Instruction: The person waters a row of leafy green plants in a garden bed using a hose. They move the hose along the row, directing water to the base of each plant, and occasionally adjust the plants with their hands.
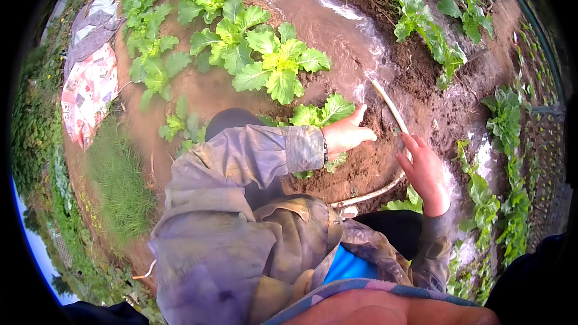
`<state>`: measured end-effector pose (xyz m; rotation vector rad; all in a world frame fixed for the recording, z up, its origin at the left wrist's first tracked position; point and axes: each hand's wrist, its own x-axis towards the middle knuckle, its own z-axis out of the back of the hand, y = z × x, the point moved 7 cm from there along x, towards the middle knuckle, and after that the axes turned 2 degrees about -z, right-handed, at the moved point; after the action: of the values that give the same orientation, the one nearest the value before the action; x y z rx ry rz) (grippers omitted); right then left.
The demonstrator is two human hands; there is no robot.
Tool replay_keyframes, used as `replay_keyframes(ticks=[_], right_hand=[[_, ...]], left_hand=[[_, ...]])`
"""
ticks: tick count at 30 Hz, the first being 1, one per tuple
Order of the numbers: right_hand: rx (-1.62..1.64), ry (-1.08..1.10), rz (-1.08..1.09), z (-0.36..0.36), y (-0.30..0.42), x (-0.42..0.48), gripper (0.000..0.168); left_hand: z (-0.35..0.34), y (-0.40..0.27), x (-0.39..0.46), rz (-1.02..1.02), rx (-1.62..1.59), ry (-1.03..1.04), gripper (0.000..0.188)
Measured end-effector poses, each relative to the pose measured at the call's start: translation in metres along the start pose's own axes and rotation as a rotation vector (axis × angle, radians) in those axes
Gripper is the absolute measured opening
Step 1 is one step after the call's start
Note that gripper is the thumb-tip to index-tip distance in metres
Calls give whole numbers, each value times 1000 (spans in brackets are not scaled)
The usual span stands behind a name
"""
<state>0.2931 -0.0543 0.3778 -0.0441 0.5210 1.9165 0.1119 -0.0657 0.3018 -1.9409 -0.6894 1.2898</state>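
My left hand (347, 134), with a dark beaded bracelet at its wrist, reaches over bare soil beside a leafy green plant (336, 109). Its fingers point right, partly spread, and hold nothing visible. To its right is my right hand (423, 169), finger and thumb apart, over a pale hose (389, 101). Whether its fingertips touch the hose cannot be told. The hose curves under that hand and back towards my body. Its far end lies at the edge of muddy water (316, 22), where the surface is foamy.
Rows of leafy plants (282, 65) stand left of the water, and more (422, 22) grow on the right. A patterned cloth (90, 95) lies at the left, near fine grassy growth (119, 180). A dark green pipe or rail (535, 22) curves along the right rim.
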Motion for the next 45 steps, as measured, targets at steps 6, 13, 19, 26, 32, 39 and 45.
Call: replay_keyframes(ticks=[6, 13, 19, 26, 32, 39, 45], right_hand=[[-145, 375, -291, -71, -50, -8, 41], [-182, 247, -491, -77, -78, -20, 40], [-152, 430, -543, -124, -79, -45, 46], [-34, 469, -537, -167, -49, -63, 48], [70, 393, -454, -169, -16, -64, 47], [97, 371, -465, -173, -10, -80, 45], [-22, 386, -509, -180, -37, -84, 37]], left_hand=[[-1, -19, 21, -9, -92, 134, 95], [14, -39, 20, -29, -315, 204, 95], [36, -54, 26, -1, -446, 236, 95], [45, -41, 32, -5, -418, 213, 96], [58, -39, 6, 96, -439, 252, 92], [64, -34, -16, 109, -469, 234, 88], [74, -55, -14, 50, -570, 217, 86]])
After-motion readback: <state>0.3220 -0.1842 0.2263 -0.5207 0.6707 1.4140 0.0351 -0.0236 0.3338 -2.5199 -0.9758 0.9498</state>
